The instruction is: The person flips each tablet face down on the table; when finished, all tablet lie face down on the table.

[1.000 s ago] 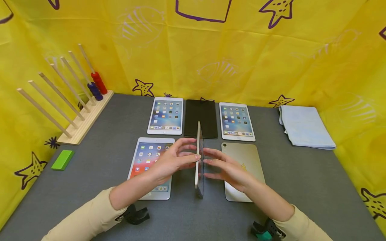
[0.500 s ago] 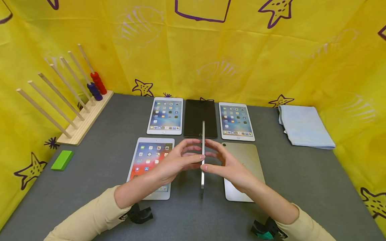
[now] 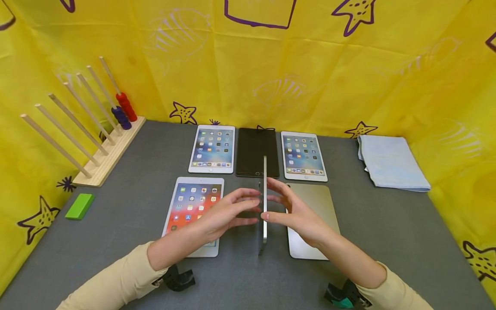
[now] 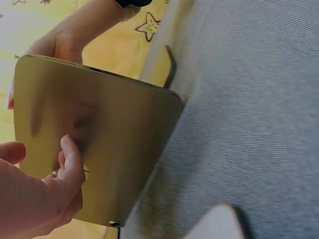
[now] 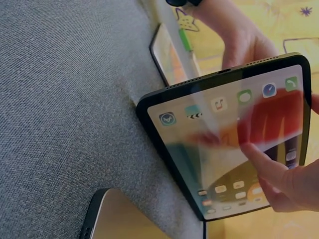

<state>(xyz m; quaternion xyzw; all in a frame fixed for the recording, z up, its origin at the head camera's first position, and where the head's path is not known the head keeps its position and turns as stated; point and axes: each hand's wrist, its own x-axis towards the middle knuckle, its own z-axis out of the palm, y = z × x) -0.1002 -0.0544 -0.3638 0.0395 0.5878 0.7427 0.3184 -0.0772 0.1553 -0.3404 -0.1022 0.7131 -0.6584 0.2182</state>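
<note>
In the middle of the grey table a tablet (image 3: 265, 189) stands upright on its long edge, seen edge-on in the head view. My right hand (image 3: 298, 215) grips it, thumb at the top edge and fingers on the lit screen (image 5: 199, 119). Facing its gold back (image 4: 114, 119), my left hand (image 3: 232, 211) has loosely bent fingers just off the surface. A white tablet (image 3: 193, 193) with a red and blue screen lies left, partly under my left forearm. To the right, a gold tablet (image 3: 315, 198) lies back-up, partly behind my right hand.
Along the back lie a lit white tablet (image 3: 212, 146), a black tablet (image 3: 248, 148) and another lit white one (image 3: 305, 155). A wooden peg rack (image 3: 116, 150) with red and blue beads and a green block (image 3: 79, 206) are left. A folded blue cloth (image 3: 393, 163) is right.
The upright tablet has moved slightly right and turned, so its back now faces left. My right hand has taken hold of its top edge; my left fingers have come off it.
</note>
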